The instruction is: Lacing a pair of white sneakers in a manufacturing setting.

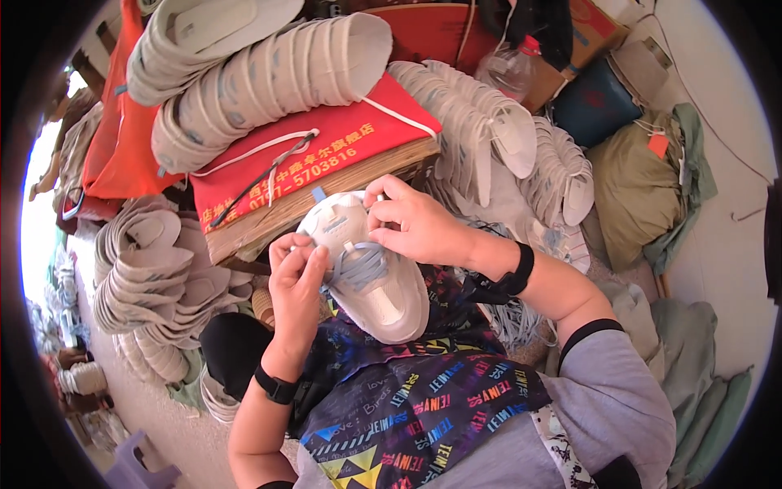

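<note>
white shoe upper (pixel 366 277) on lap; left hand (pixel 297 281) pinching grey lace (pixel 358 265), right hand (pixel 411 220) gripping upper.

Red bag (pixel 326 147) close behind shoe upper (pixel 366 273), blocks way forward. Stacked uppers (pixel 155 277) crowd left of shoe upper, more stacks (pixel 489 138) right-behind it. Lap apron (pixel 407 391) directly below. Only open gap: bare floor (pixel 163 407) lower left of shoe upper.
</note>
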`<state>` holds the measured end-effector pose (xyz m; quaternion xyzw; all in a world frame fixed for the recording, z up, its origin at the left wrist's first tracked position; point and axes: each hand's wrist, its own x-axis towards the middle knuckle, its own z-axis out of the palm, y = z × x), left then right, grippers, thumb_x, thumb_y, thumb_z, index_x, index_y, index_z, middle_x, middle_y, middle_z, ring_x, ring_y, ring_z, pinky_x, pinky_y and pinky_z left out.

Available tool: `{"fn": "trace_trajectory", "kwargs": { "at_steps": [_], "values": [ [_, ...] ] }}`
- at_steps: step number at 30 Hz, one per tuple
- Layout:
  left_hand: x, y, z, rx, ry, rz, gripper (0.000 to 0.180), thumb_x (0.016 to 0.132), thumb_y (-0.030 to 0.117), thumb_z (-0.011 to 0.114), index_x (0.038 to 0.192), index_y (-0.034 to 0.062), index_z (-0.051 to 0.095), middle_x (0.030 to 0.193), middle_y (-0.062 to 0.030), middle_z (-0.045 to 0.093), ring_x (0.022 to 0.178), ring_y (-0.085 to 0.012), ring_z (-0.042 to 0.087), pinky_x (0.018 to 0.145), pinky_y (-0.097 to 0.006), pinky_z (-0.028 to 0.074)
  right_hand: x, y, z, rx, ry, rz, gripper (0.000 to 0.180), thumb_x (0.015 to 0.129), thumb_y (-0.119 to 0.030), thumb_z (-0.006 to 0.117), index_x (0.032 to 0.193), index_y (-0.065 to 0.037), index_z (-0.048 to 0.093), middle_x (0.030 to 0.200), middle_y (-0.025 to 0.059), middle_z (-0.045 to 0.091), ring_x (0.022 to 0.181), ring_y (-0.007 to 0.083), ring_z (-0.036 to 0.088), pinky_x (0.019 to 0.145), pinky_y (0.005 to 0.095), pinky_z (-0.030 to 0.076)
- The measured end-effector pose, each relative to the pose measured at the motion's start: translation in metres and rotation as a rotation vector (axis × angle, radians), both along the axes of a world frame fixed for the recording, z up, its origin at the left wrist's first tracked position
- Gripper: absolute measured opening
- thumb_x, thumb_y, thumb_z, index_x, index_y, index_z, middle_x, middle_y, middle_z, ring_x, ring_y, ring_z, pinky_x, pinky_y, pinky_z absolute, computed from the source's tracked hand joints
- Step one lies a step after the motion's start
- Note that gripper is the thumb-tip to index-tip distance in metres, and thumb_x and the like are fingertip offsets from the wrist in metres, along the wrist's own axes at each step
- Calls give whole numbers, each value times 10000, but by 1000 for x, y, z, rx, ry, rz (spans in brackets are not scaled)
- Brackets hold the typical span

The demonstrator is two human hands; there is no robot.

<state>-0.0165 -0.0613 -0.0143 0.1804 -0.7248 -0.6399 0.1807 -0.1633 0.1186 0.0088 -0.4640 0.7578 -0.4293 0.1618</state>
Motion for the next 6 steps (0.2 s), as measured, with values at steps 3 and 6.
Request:
{"fn": "trace_trajectory", "kwargs": {
  "at_steps": [3, 6],
  "values": [
    [-4, -1, 34, -212, 118, -9, 187, 887, 139, 695, 746, 17, 674, 1060, -65, 485, 994, -153, 464, 825, -270, 392, 3, -20, 48, -31, -210, 141, 36, 849, -61, 657, 851, -37, 631, 1156, 54, 490, 815, 126, 571, 726, 262, 473],
    [-12, -5, 94, -294, 335, 44, 154, 904, 144, 677, 797, 34, 693, 1097, -82, 485, 989, -158, 464, 841, -278, 390, 3, -36, 99, -108, -472, 453, 61, 911, -134, 654, 902, -74, 667, 1312, 58, 470, 836, 141, 601, 735, 277, 483]
  ]
}}
